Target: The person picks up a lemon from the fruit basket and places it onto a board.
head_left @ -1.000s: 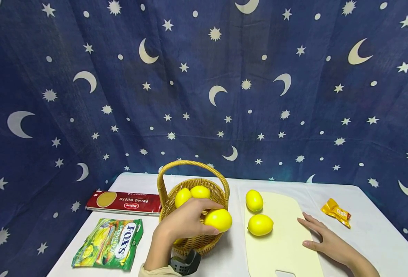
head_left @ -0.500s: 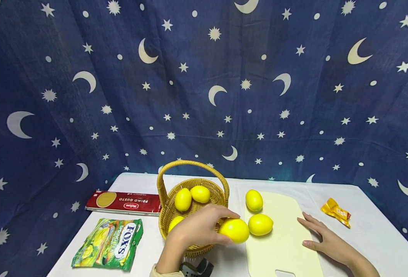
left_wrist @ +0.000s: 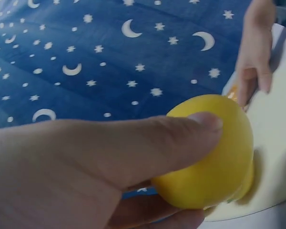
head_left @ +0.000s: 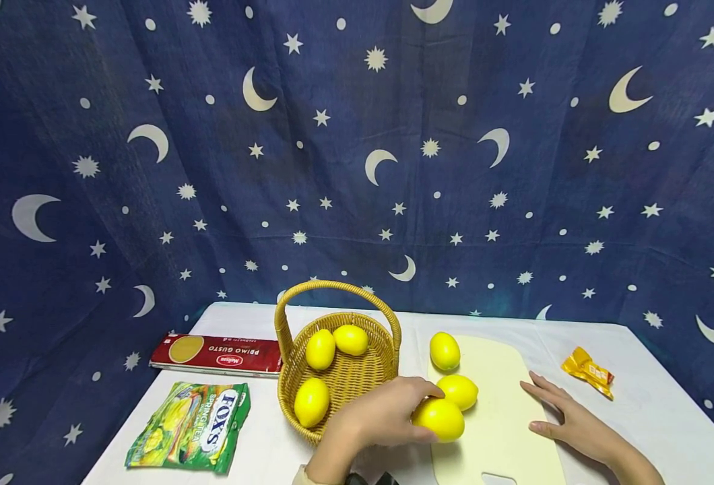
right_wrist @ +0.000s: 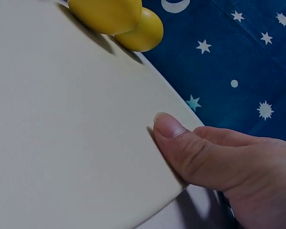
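Observation:
A lemon (head_left: 438, 419) is held between the thumb and fingers of my left hand (head_left: 387, 414), over the left edge of a cream cutting board (head_left: 496, 431). In the left wrist view the thumb lies across this lemon (left_wrist: 214, 157). Two more lemons, a nearer one (head_left: 461, 391) and a farther one (head_left: 444, 351), lie on the board; the held lemon partly overlaps the nearer. My right hand (head_left: 575, 424) rests at the board's right edge with its fingers extended. Its thumb (right_wrist: 174, 136) touches the board's top in the right wrist view.
A wicker basket (head_left: 357, 377) with a tall handle holds three lemons, left of the board. Farther left lie a red spaghetti pack (head_left: 217, 355) and a green candy bag (head_left: 190, 428). A small orange wrapped snack (head_left: 587, 372) lies right of the board. A starry blue curtain (head_left: 333, 168) hangs behind.
My left hand has carried the lemon from the basket's right rim rightward to the board's left edge, uncovering the lemon at the basket's near left. My right hand has stayed put.

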